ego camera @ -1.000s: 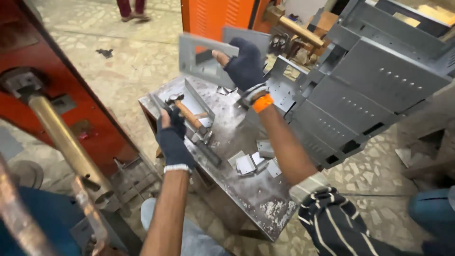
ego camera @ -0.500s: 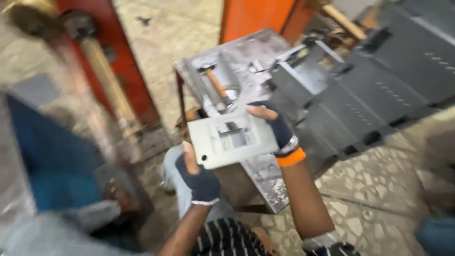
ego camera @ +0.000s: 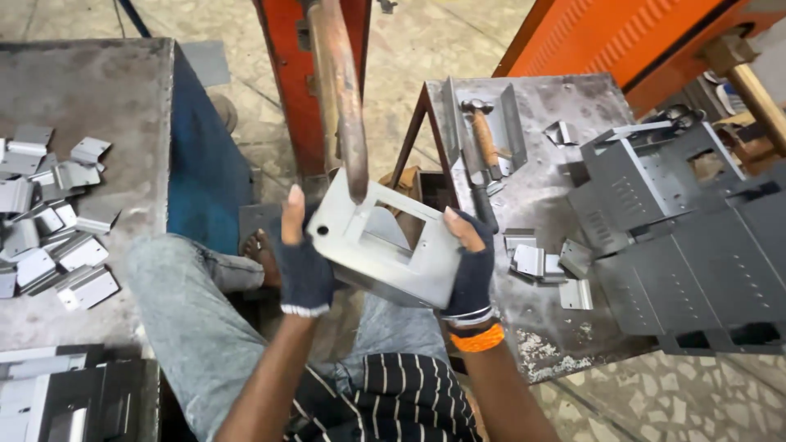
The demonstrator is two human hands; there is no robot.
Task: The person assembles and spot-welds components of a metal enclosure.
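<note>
Two gloved hands, left (ego camera: pixel 301 260) and right (ego camera: pixel 470 263), held one grey metal box (ego camera: pixel 383 245). One hammer (ego camera: pixel 481 131) lay on the right counter (ego camera: pixel 573 115), with about five small bent plates (ego camera: pixel 529 259). The left counter (ego camera: pixel 82 90) carried over a dozen brackets (ego camera: pixel 49 237) (piled, hard to count).

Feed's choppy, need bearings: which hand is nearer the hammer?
Right. The right hand holds the panel just below the hammer; the left hand holds its far edge.
</note>
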